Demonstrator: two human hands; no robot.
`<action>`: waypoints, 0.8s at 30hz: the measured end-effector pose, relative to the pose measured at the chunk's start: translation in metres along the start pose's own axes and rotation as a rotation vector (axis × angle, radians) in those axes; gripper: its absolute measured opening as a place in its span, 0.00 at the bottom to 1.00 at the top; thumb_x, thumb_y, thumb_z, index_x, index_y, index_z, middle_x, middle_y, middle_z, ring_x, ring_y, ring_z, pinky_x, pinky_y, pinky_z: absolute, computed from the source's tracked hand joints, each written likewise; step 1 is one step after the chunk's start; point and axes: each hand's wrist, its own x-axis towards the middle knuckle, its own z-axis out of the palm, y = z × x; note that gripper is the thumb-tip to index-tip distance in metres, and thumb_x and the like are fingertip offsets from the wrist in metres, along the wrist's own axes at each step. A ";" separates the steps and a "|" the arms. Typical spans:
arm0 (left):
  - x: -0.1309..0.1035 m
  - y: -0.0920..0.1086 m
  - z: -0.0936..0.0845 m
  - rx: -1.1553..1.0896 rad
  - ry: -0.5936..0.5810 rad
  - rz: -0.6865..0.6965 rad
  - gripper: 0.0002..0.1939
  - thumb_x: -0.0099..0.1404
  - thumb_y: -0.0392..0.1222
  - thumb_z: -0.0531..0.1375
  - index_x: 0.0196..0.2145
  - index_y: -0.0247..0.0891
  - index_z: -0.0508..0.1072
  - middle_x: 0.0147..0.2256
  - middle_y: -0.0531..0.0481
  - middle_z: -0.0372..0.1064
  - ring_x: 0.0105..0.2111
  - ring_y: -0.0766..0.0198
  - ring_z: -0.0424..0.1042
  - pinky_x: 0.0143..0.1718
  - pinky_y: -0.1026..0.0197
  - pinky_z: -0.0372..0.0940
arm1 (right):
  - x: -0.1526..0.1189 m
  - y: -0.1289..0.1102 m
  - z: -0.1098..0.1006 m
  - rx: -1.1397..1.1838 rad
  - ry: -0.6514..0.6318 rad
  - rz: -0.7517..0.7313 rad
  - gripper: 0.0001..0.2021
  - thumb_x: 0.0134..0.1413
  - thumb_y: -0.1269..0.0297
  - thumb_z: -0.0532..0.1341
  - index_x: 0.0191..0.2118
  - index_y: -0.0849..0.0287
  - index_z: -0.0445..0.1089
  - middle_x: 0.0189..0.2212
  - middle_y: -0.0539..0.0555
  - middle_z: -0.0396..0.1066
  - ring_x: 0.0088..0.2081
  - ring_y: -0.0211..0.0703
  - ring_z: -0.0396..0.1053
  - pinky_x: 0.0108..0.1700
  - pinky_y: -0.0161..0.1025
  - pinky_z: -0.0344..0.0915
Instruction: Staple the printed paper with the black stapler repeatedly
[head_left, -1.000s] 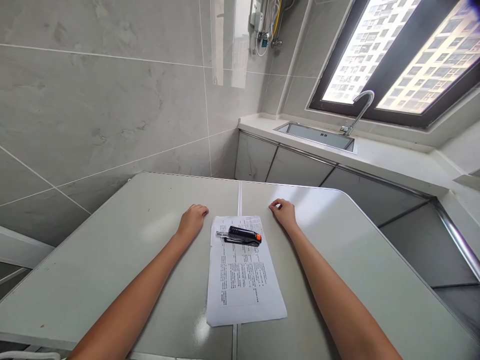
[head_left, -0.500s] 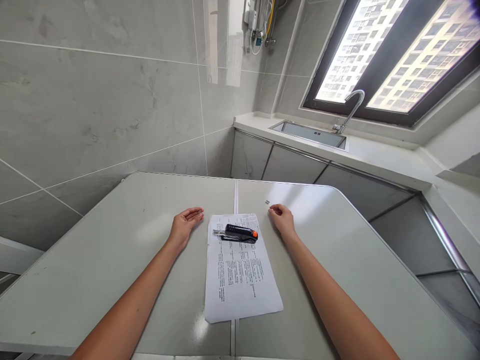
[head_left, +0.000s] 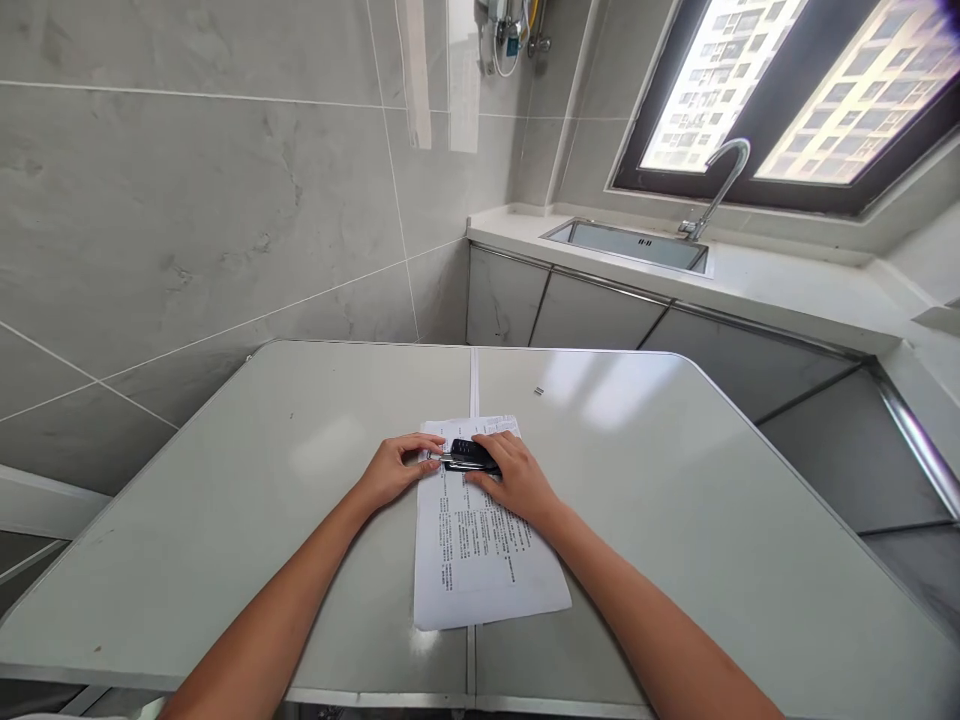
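A black stapler [head_left: 466,453] lies across a stack of printed paper [head_left: 487,570], its metal tray sticking out to the left. My right hand [head_left: 517,475] is wrapped over the stapler's right end, covering its orange part. At the tray's tip, the thumb and fingers of my left hand [head_left: 399,468] are pinched together. A small silvery piece, which looks like a strip of staples, is at those fingertips, mostly hidden. Farther back on the table rest small strips of staples [head_left: 538,391], apart from both hands.
The pale table [head_left: 315,560] has a seam down its middle and metal edging. Behind it to the right are a counter with a sink [head_left: 630,246], a curved faucet [head_left: 720,190] and a window. A grey tiled wall [head_left: 187,200] rises at the left.
Both hands have moved inward to the stapler. My right hand has come from beside the loose staples and taken hold of the stapler; my left has reached its metal tray.
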 end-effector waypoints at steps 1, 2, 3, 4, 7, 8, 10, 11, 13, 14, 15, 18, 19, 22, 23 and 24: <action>-0.001 0.002 0.001 0.053 -0.025 0.005 0.14 0.61 0.51 0.70 0.41 0.41 0.84 0.53 0.42 0.78 0.55 0.48 0.74 0.62 0.45 0.64 | -0.001 0.001 0.002 -0.007 -0.010 0.008 0.19 0.65 0.60 0.65 0.59 0.53 0.67 0.45 0.58 0.75 0.47 0.54 0.69 0.49 0.52 0.70; -0.002 0.003 0.002 0.095 -0.035 0.005 0.13 0.62 0.50 0.69 0.42 0.42 0.83 0.51 0.43 0.78 0.53 0.49 0.75 0.60 0.47 0.64 | -0.002 0.001 0.004 -0.010 -0.014 0.020 0.17 0.66 0.62 0.64 0.58 0.53 0.67 0.44 0.58 0.75 0.46 0.53 0.69 0.48 0.51 0.70; -0.002 0.004 0.003 0.127 -0.032 0.000 0.13 0.62 0.49 0.69 0.43 0.42 0.83 0.50 0.45 0.79 0.51 0.51 0.75 0.57 0.48 0.66 | -0.002 0.002 0.005 -0.010 -0.014 0.031 0.16 0.66 0.63 0.63 0.58 0.54 0.68 0.44 0.58 0.75 0.46 0.53 0.69 0.48 0.51 0.70; -0.002 0.005 0.003 0.155 -0.024 -0.011 0.13 0.63 0.49 0.68 0.44 0.43 0.83 0.48 0.46 0.80 0.48 0.52 0.76 0.53 0.51 0.67 | -0.002 0.003 0.005 -0.008 -0.015 0.036 0.16 0.67 0.64 0.63 0.58 0.54 0.68 0.44 0.58 0.74 0.46 0.53 0.69 0.48 0.51 0.69; -0.001 0.005 0.005 0.233 0.013 -0.053 0.15 0.65 0.51 0.66 0.45 0.43 0.83 0.39 0.49 0.79 0.36 0.59 0.73 0.40 0.57 0.66 | -0.002 0.005 0.004 0.001 -0.024 0.036 0.16 0.66 0.66 0.63 0.57 0.54 0.68 0.43 0.57 0.74 0.46 0.52 0.68 0.47 0.50 0.69; -0.001 0.005 0.005 0.258 0.025 -0.059 0.15 0.65 0.51 0.66 0.45 0.43 0.83 0.36 0.50 0.78 0.34 0.60 0.71 0.38 0.58 0.65 | -0.002 0.005 0.004 0.003 -0.024 0.036 0.16 0.66 0.66 0.63 0.57 0.53 0.68 0.43 0.57 0.74 0.45 0.52 0.68 0.47 0.49 0.69; 0.000 0.004 0.006 0.297 0.047 -0.055 0.15 0.65 0.52 0.66 0.45 0.43 0.84 0.32 0.51 0.75 0.32 0.61 0.68 0.35 0.60 0.63 | -0.001 0.005 0.003 0.006 -0.022 0.035 0.15 0.65 0.67 0.63 0.56 0.54 0.68 0.42 0.56 0.74 0.45 0.51 0.68 0.47 0.49 0.69; 0.000 0.003 0.006 0.310 0.055 -0.047 0.15 0.65 0.52 0.66 0.44 0.42 0.84 0.31 0.51 0.74 0.32 0.61 0.68 0.35 0.60 0.63 | -0.001 0.005 0.003 0.006 -0.021 0.033 0.15 0.65 0.67 0.63 0.56 0.54 0.68 0.42 0.56 0.74 0.45 0.51 0.68 0.47 0.49 0.69; 0.001 0.002 0.006 0.322 0.064 -0.031 0.15 0.64 0.52 0.67 0.43 0.42 0.84 0.32 0.50 0.75 0.32 0.61 0.68 0.35 0.60 0.63 | 0.000 0.005 0.004 0.006 -0.019 0.027 0.14 0.65 0.67 0.63 0.55 0.54 0.69 0.42 0.56 0.74 0.45 0.51 0.68 0.47 0.49 0.68; 0.002 0.001 0.006 0.322 0.064 -0.026 0.15 0.63 0.52 0.67 0.43 0.42 0.84 0.33 0.50 0.76 0.32 0.61 0.68 0.35 0.60 0.63 | 0.000 0.005 0.003 0.007 -0.019 0.026 0.14 0.65 0.67 0.63 0.55 0.54 0.69 0.41 0.56 0.74 0.44 0.51 0.67 0.46 0.48 0.68; 0.002 0.001 0.007 0.322 0.063 -0.023 0.15 0.63 0.52 0.67 0.43 0.42 0.84 0.34 0.49 0.77 0.32 0.60 0.69 0.35 0.60 0.64 | 0.000 0.005 0.003 0.008 -0.022 0.028 0.14 0.65 0.67 0.63 0.55 0.54 0.69 0.41 0.56 0.74 0.44 0.51 0.67 0.46 0.48 0.68; 0.002 -0.001 0.006 0.346 0.044 -0.003 0.16 0.64 0.53 0.66 0.44 0.43 0.84 0.39 0.47 0.79 0.35 0.59 0.73 0.38 0.58 0.67 | 0.000 0.005 0.002 0.017 -0.029 0.036 0.14 0.65 0.67 0.63 0.55 0.54 0.69 0.41 0.56 0.74 0.44 0.51 0.68 0.45 0.48 0.68; 0.002 -0.001 0.005 0.362 0.028 0.014 0.16 0.65 0.53 0.66 0.45 0.43 0.84 0.40 0.46 0.80 0.36 0.58 0.74 0.40 0.57 0.68 | -0.001 0.004 0.002 0.019 -0.029 0.037 0.14 0.65 0.67 0.63 0.55 0.54 0.69 0.41 0.56 0.74 0.44 0.51 0.68 0.46 0.48 0.68; 0.000 -0.001 0.001 0.395 -0.009 0.085 0.18 0.67 0.52 0.65 0.52 0.45 0.81 0.45 0.46 0.80 0.40 0.57 0.76 0.44 0.56 0.70 | 0.000 0.004 0.001 0.022 -0.030 0.042 0.14 0.65 0.67 0.63 0.55 0.54 0.69 0.42 0.56 0.74 0.45 0.51 0.67 0.46 0.48 0.68; -0.001 -0.001 0.000 0.392 -0.022 0.112 0.18 0.68 0.51 0.64 0.53 0.46 0.81 0.46 0.46 0.80 0.41 0.56 0.77 0.46 0.55 0.70 | 0.000 0.004 0.002 0.022 -0.032 0.044 0.14 0.65 0.67 0.63 0.55 0.54 0.69 0.42 0.56 0.74 0.45 0.51 0.67 0.46 0.48 0.68; -0.001 -0.001 -0.002 0.386 -0.037 0.138 0.17 0.69 0.50 0.63 0.53 0.47 0.81 0.47 0.46 0.80 0.43 0.56 0.78 0.47 0.55 0.71 | 0.000 0.004 0.002 0.023 -0.032 0.045 0.14 0.65 0.67 0.64 0.54 0.54 0.69 0.42 0.56 0.74 0.45 0.51 0.67 0.46 0.49 0.68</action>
